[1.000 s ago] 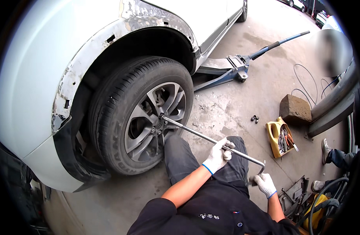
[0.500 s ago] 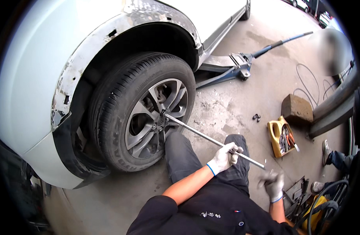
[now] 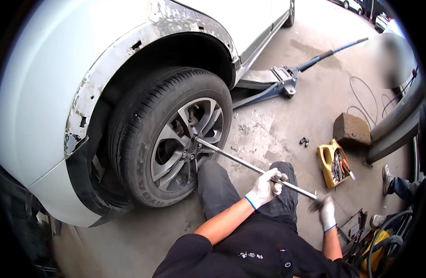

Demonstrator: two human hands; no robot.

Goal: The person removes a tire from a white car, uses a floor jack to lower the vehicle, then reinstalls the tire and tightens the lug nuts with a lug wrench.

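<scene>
Car, white-painted [image 3: 39, 116] with a scuffed metal arch [image 3: 108, 66], is parked on the left, fitted with a black-tyred, grey-spoked metal wheel [image 3: 170, 133]. A long, slim silver metal rod [image 3: 241, 161] is seated near the wheel's centre, slanting down right. Past mid-length it's wrapped pretty snugly by the white-gloved left hand [image 3: 267, 187]. Around its outer end, the white-gloved right hand [image 3: 327, 212] is blurred, so its grip can't be told.
</scene>
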